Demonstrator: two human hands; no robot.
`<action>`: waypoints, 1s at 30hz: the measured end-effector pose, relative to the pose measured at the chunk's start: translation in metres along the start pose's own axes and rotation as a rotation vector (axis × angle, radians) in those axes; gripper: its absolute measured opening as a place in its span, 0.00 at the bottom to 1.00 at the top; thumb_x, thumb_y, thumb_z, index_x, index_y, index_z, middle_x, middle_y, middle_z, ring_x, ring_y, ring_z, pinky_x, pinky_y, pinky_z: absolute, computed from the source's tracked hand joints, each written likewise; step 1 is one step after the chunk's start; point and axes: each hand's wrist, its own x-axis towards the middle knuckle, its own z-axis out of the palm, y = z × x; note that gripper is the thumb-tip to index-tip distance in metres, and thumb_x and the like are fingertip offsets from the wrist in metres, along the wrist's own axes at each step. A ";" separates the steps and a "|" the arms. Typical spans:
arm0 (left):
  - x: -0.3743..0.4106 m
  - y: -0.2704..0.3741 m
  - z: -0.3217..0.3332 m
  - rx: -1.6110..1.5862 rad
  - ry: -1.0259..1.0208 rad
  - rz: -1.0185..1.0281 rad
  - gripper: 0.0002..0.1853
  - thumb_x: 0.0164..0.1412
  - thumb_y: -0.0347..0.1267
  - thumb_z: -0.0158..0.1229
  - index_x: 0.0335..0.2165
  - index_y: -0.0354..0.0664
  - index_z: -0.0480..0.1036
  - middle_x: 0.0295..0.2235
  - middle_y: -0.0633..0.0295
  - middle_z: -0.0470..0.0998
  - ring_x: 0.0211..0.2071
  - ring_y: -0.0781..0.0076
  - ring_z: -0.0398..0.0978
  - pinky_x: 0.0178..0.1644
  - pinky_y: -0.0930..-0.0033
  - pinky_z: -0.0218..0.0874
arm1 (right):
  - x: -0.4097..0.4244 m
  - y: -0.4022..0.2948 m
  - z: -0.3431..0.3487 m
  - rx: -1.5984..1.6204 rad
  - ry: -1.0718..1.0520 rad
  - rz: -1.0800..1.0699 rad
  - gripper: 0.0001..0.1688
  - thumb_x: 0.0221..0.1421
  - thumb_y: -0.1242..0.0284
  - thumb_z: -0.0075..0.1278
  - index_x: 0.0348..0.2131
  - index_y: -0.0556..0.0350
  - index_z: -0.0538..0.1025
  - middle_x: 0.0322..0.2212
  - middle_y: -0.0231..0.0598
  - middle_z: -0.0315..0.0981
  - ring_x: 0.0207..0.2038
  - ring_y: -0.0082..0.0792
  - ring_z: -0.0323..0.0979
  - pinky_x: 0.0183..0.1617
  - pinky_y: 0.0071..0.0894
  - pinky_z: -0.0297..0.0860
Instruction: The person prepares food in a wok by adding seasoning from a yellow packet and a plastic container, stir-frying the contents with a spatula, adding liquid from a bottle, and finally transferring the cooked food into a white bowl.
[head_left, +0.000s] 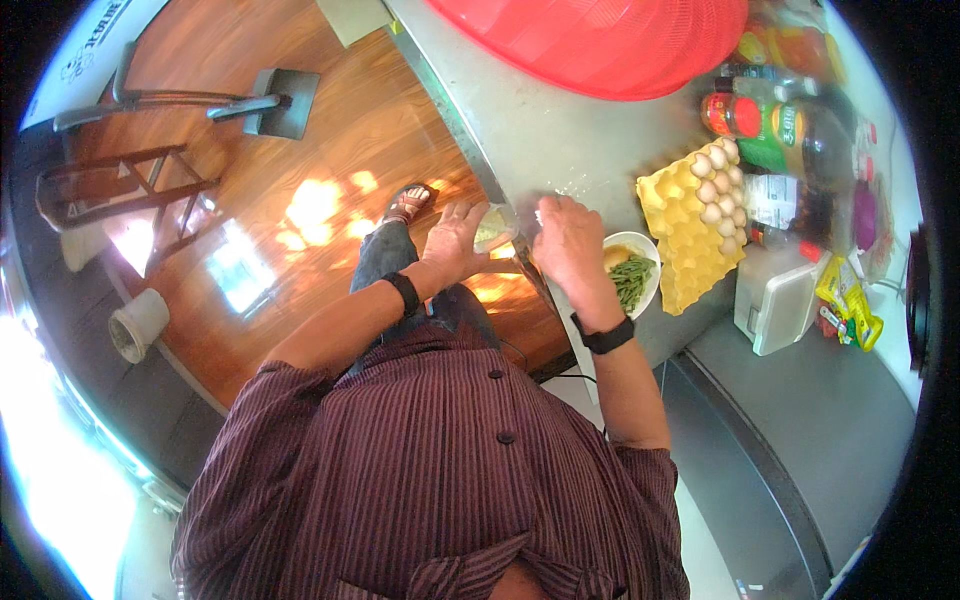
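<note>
My left hand (455, 241) is closed around the side of a small clear container (495, 229) with pale contents, at the counter's edge. Just right of it, over the counter, my right hand (568, 244) has its fingers bent together; a small white bit shows at the fingertips, too small to name. Beside my right wrist stands a white bowl (651, 253) with cut green beans (631, 279) and something yellowish-brown in it. White specks (574, 185) lie on the counter beyond my right hand.
A yellow egg tray (675, 217) with several eggs, bottles, a red-lidded jar (745, 117) and a lidded plastic box (776, 300) stand at right. A red plastic basket (615, 45) is at the far side. On the floor are a dustpan (289, 105) and a bin (139, 326).
</note>
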 end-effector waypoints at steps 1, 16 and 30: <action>-0.001 0.005 0.004 -0.034 0.065 0.053 0.45 0.44 0.45 0.73 0.57 0.37 0.65 0.51 0.43 0.71 0.56 0.40 0.65 0.59 0.48 0.62 | -0.002 -0.008 0.006 0.013 0.033 -0.030 0.14 0.46 0.74 0.58 0.37 0.52 0.76 0.34 0.44 0.77 0.38 0.47 0.77 0.41 0.49 0.70; -0.008 0.016 -0.002 0.006 0.205 -0.011 0.42 0.42 0.35 0.71 0.57 0.35 0.66 0.53 0.45 0.69 0.57 0.42 0.64 0.60 0.50 0.62 | 0.039 0.053 -0.005 -0.114 0.103 0.080 0.12 0.52 0.75 0.50 0.38 0.58 0.75 0.37 0.50 0.76 0.41 0.53 0.76 0.44 0.50 0.75; -0.019 0.029 -0.018 -0.027 0.253 -0.027 0.42 0.40 0.34 0.71 0.56 0.34 0.66 0.52 0.44 0.69 0.56 0.40 0.64 0.59 0.49 0.62 | 0.024 0.025 -0.013 0.110 0.207 0.029 0.09 0.49 0.76 0.52 0.35 0.56 0.73 0.33 0.52 0.75 0.37 0.57 0.77 0.39 0.55 0.72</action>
